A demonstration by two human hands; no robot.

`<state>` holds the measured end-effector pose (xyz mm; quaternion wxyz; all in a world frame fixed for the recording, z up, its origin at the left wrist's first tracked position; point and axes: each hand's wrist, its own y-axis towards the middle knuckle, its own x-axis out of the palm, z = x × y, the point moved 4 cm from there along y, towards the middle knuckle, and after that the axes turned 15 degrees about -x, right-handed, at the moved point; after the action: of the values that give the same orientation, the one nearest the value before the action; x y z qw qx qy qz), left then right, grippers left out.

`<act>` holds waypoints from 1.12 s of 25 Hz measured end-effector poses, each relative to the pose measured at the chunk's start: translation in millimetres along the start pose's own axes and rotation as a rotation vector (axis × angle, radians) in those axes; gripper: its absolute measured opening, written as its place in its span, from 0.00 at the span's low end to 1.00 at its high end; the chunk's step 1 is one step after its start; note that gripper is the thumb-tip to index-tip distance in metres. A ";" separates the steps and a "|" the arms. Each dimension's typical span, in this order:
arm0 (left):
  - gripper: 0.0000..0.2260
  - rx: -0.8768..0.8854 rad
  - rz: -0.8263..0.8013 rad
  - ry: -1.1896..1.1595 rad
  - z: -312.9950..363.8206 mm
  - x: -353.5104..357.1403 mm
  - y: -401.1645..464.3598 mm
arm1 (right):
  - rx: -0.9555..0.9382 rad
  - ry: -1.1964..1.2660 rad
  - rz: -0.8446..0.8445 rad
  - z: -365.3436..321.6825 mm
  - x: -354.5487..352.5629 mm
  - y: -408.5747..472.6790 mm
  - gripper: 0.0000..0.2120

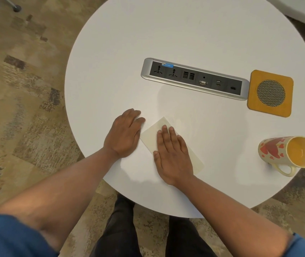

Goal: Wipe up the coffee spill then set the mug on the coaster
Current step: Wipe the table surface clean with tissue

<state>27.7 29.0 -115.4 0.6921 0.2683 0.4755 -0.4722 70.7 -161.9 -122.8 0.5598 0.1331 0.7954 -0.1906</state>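
Ceramic, so rigid and breakable, the heart-patterned mug (285, 154) stands far right, best taken by its handle. The soft cream napkin (151, 135) is pressed by the flat right hand (173, 156); the left hand (124, 135) rests open, empty. The coaster (253, 102) lies beyond.

round white table (185, 34), mottled tan carpet (27, 89)

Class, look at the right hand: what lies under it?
A pale folded cloth lies flat under the right hand on the white table. Any coffee beneath the cloth is covered, so unseen.
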 end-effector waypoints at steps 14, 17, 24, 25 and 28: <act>0.19 -0.090 -0.073 0.024 2.8 -5.7 3.3 | 0.292 0.077 0.059 -21.0 5.7 16.4 0.31; 0.19 -0.085 -0.078 0.027 4.4 -7.7 3.4 | 0.381 0.165 0.085 -24.7 5.7 24.0 0.31; 0.18 -0.072 -0.062 0.035 4.8 -8.8 3.9 | 0.058 0.025 0.048 -16.0 4.3 13.6 0.32; 0.18 -0.065 -0.060 0.038 4.5 -8.2 3.5 | 0.049 0.014 0.031 -15.7 6.5 14.5 0.32; 0.18 -0.057 -0.055 0.038 3.0 -6.1 4.5 | 0.090 0.005 0.043 -14.5 8.3 21.3 0.32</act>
<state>32.4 30.8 -109.0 0.6771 0.2442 0.5090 -0.4721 64.8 -136.3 -129.5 0.5552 0.1756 0.7843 -0.2139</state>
